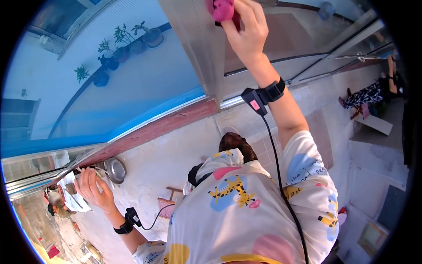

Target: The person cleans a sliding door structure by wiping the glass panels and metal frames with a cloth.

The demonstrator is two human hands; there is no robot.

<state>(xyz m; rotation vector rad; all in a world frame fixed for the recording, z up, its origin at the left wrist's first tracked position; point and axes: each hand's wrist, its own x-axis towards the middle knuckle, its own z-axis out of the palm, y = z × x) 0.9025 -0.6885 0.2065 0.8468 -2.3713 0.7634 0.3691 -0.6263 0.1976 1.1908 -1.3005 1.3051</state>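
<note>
My right hand (pixel 248 28) is raised at the top of the head view, its fingers closed around a crumpled pink cloth (pixel 223 9). The cloth is at the metal door-frame post (pixel 193 37); whether it presses on the surface is hard to tell. At the lower left, my left hand (pixel 94 191) has its fingers stretched out, with nothing visible in them. It is close to the window's bottom frame and a round metal pan (pixel 116 170). Each wrist wears a black strap with a small cabled device, such as the right one (pixel 255 102).
A large blue-tinted glass pane (pixel 145 83) fills the upper left, with several potted plants (pixel 153 37) seen through it. A reddish sill (pixel 162 121) runs below. A small pink stool (pixel 166 207) stands on the floor. At the far right sits another person (pixel 367 94).
</note>
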